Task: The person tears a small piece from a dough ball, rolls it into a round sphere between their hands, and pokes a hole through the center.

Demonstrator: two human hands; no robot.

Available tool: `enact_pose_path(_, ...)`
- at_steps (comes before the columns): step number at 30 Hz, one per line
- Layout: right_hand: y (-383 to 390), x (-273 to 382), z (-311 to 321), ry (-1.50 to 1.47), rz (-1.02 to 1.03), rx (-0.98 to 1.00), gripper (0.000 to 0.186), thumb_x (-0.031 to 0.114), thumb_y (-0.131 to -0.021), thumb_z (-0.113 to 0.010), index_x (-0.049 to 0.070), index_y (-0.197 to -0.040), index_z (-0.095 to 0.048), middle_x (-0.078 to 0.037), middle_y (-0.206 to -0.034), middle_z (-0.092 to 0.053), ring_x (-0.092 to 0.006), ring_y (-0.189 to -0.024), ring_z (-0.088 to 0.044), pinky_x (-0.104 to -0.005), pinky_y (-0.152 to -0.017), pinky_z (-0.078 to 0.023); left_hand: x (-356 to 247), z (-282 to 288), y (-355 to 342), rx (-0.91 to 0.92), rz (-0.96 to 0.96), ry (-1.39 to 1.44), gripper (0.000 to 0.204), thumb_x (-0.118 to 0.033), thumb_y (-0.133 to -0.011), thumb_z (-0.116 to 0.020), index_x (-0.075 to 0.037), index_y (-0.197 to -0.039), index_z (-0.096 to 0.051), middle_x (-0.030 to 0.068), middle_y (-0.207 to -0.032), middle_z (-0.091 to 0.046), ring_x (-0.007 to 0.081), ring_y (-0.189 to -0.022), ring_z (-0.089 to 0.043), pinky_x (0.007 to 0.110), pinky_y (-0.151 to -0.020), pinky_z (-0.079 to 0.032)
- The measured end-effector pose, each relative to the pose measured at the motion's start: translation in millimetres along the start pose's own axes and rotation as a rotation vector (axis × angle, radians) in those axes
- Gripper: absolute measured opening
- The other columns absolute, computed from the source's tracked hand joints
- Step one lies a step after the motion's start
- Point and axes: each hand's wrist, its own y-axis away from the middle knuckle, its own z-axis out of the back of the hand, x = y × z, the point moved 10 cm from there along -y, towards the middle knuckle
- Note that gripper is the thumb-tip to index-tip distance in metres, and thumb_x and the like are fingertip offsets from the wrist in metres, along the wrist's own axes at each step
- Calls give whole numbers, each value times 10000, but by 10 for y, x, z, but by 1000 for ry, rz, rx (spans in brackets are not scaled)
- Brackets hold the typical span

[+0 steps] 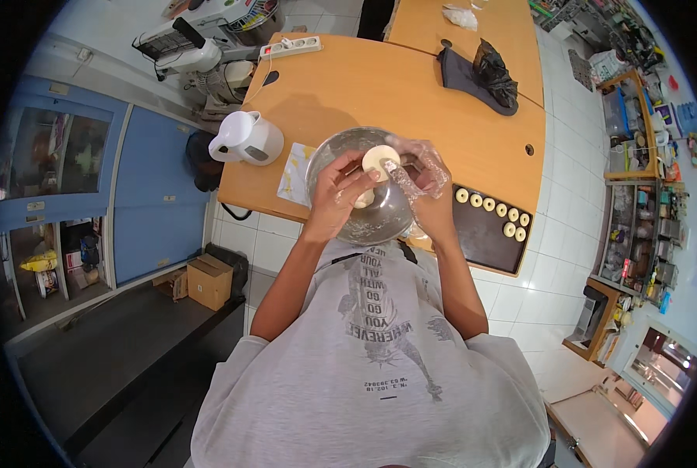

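Over a steel bowl (pixel 325 168), my left hand (pixel 339 195) and my right hand (pixel 426 187) both grip a pale round piece of dough (pixel 379 156), my right thumb pressed on its lower face. My right hand's fingers and thumb are coated in white flour or dough. More pale dough (pixel 364 200) lies beneath the held piece inside the bowl. Beside my right hand, a dark tray (pixel 481 234) holds several small ring-shaped dough pieces (pixel 489 204) along its far and right parts.
The wooden table (pixel 340 70) also bears a white jug (pixel 255 140), a patterned sheet (pixel 294 171), a power strip (pixel 292 45), dark cloth (pixel 461 78) and a black bag (pixel 495 74). Blue cabinets (pixel 157 195) and a cardboard box (pixel 210 281) stand left, cluttered shelves (pixel 629 234) right.
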Motion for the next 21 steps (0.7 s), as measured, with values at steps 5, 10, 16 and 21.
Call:
enact_pose_path(5,104,270,21,361,343,-155,459,-20,-862,-739,53,-1310,-673,-126,-1138,-659,-247,-1001,-655,-351,-871,-540,-9,63,57,-76,-21,176,287,12,-932,-697,25,-1204,-605,104,-1149,-689,173,-1080,-672,337,-966,-567)
enact_pose_path(10,150,205,-102,406,289,-50,524,31,-823,-792,56,-1331,-661,-157,-1204,-668,-290,-1033,-666,-380,-872,-545,44,125,96,-99,-67,262,248,35,-934,-676,15,-1170,-605,105,-1148,-680,177,-1072,-675,359,-956,-586)
enact_pose_path(16,231,32,-159,338,224,-3,519,84,-826,-808,57,-1322,-657,-162,-1219,-663,-297,-1052,-665,-377,-866,-544,43,162,108,6,-126,301,246,34,-916,-688,-21,-1142,-608,79,-1136,-674,166,-1057,-670,357,-940,-589)
enact_pose_path(21,245,80,-138,343,198,17,501,54,-834,-782,47,-1314,-641,-171,-1218,-658,-311,-1074,-654,-379,-893,-535,-99,203,143,-81,-163,-7,399,44,-874,-724,0,-1248,-593,77,-1127,-659,174,-1097,-643,336,-964,-564)
